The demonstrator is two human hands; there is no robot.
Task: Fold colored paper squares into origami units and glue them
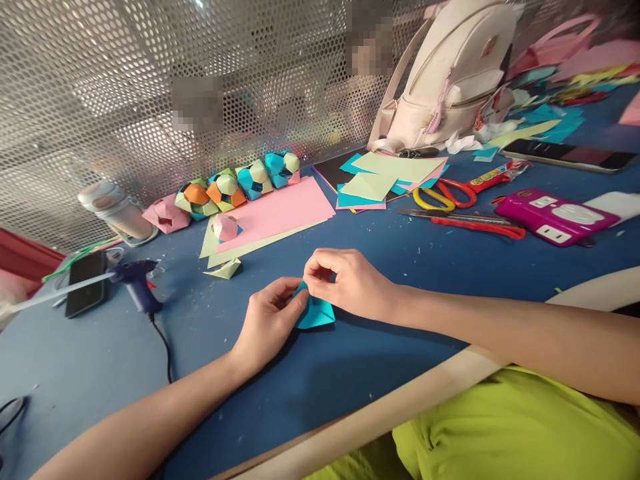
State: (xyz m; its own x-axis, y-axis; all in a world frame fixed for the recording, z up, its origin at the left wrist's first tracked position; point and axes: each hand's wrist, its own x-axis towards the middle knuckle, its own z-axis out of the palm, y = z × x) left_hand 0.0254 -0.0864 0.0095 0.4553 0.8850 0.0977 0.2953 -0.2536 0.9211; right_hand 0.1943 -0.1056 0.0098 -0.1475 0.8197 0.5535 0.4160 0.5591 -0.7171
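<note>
A small piece of folded blue paper (319, 315) is held between both hands, low over the blue table (380, 360). My left hand (273, 313) pinches its left edge between thumb and fingers. At the paper's upper edge, the fingertips of my right hand (345, 280) are pressed together on it. The fingers cover part of the folds. Just beyond my left hand lies a folded pale green paper piece (227, 269). A pink and blue folded piece (226, 228) rests on pink paper sheets (285, 210).
Several folded paper balls (227, 191) line the perforated metal screen (280, 80). To the left are a glue gun (140, 283), a phone (86, 283) and a bottle (117, 210). Scissors (457, 193), a red cutter (480, 227), a purple case (555, 215) and a backpack (445, 80) are right.
</note>
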